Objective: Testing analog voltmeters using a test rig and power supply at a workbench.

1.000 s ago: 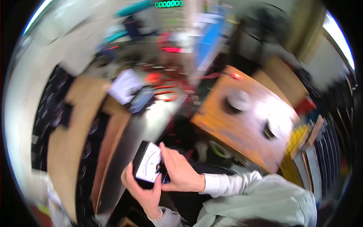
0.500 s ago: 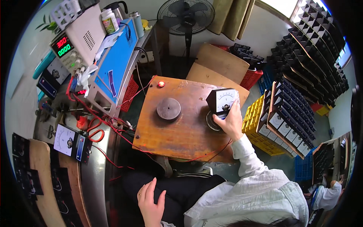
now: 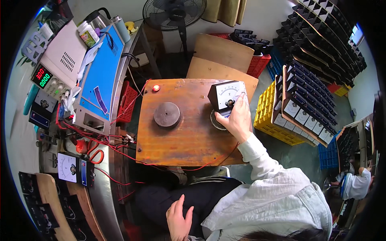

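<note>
Pale walls (image 3: 277,22) are enclosing a crowded workroom. At the far left, black electrical parts (image 3: 42,217) are lying along curved tan wooden boards (image 3: 52,197), and a beige instrument box (image 3: 60,48) is showing red and green glowing digits above them. Just right of the boards, a square white-faced meter (image 3: 67,168) is lying on a long silvery metal table (image 3: 103,197), while farther back a blue-topped metal cabinet (image 3: 98,72) is standing. Next, a low brown wooden table (image 3: 181,148) is carrying a small glowing red lamp (image 3: 156,88) and a thick, round, dark grey disc (image 3: 167,115). Nearer the body, the left hand (image 3: 179,221) is hovering by the dark trousers (image 3: 161,201), its grip standing apart with nothing between the fingers. Toward the wooden table's right side, a boxy black meter with a white dial (image 3: 228,96) is partly covering a second round disc (image 3: 214,123); whether they are touching, I cannot tell. Beside it, the right hand (image 3: 238,119) is keeping its grip clamped on this meter's lower right side. Farther right, a yellow plastic crate (image 3: 267,124) is standing near stacked rows of black, white-faced meters (image 3: 309,108).
</note>
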A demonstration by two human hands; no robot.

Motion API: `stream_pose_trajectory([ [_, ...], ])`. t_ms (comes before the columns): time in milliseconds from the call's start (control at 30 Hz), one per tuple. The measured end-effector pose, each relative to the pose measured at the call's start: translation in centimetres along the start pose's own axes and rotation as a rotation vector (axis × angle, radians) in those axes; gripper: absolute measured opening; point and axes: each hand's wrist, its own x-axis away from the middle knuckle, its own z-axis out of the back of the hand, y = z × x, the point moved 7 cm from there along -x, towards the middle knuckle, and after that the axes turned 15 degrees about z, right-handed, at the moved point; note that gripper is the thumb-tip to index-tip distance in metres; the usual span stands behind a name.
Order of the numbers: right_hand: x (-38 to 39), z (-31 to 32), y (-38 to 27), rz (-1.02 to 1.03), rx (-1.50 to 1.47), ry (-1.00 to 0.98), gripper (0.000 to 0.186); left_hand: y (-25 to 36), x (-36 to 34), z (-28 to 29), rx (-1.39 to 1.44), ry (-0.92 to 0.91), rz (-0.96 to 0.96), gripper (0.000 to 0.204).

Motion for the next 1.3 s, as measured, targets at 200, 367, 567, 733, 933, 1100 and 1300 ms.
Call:
stream_pose_trajectory([
  [200,0.6,0.0,0.1,0.032,0.078,0.029,0.124,0.8,0.3,1.2,-0.022,0.072,-0.135,0.011],
  [367,0.2,0.4,-0.3,0.024,0.004,0.028,0.123,1.5,0.4,1.7,-0.016,0.110,-0.188,0.016],
  [567,0.0,-0.1,0.2,0.091,0.040,0.054,0.123,0.6,-0.1,0.4,0.017,0.096,-0.122,0.032],
  [733,-0.2,0.3,0.7,0.075,0.001,0.034,0.119,0.1,0.1,0.0,0.154,0.076,-0.120,0.041],
  [933,-0.5,0.2,-0.2,0.112,-0.025,0.010,0.110,-1.5,0.0,-0.3,0.156,0.073,-0.037,0.036],
  [1100,-0.2,-0.4,1.0,0.131,-0.043,-0.002,0.104,-1.4,0.9,1.4,-0.033,0.198,-0.174,0.062],
  [1300,0.7,1.0,-1.8,0.336,-0.367,0.255,0.104,-3.4,3.5,5.2,0.038,0.642,0.009,0.047],
])
